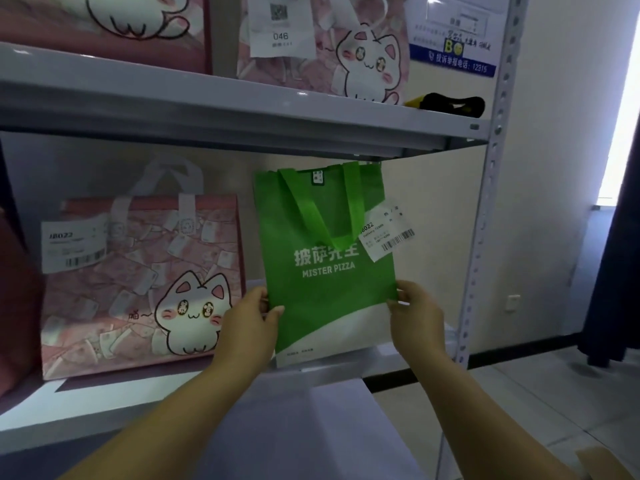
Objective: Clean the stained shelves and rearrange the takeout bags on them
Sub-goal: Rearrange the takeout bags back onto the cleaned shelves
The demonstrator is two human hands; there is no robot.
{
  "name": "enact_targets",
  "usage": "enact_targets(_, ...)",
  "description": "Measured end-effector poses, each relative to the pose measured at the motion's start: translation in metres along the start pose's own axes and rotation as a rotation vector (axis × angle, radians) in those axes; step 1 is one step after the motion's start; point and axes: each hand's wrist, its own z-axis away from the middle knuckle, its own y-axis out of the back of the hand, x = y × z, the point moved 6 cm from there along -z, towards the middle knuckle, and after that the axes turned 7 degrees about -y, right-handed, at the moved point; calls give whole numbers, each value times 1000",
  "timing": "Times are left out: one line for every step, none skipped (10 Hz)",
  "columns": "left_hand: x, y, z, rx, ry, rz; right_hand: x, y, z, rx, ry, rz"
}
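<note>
**Green bag held upright at the right end of the shelf.**
Left hand and right hand pinch its side edges; its base may not be seated. Flat and limp, it could flop over the front edge once released.

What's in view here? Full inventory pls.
green bag: 1, green and white, lower shelf, right side
pink cat bags: 3, pink; one lower shelf left, two upper shelf
paper labels: 3, white; one on green bag, two on pink cat bags
black-yellow item: 1, upper shelf, right end
notice: 1, blue and white, wall top right
shelves: 2, grey
left hand: grips green bag's left edge
right hand: grips its right edge
</note>
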Motion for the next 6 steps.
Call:
enact_targets(-6,-2,-9,18,-13,-10,2,-14,-9,-2,-8,18)
enact_targets(-12,-4,-15,22,-7,-24,4,-22,-13,-5,-21,49)
enact_targets(-14,-6,-17,26,-7,-45,5,-25,-13,-12,-22,76)
enact_targets(-13,-6,-14,25,-7,-70,0,-23,-10,-19,-2,109)
enact_targets(-8,0,-9,40,0,-47,-5,-19,-6,-20,-3,126)
enact_targets(-1,14,-2,71,-12,-53,-16,-6,5,48,82,177)
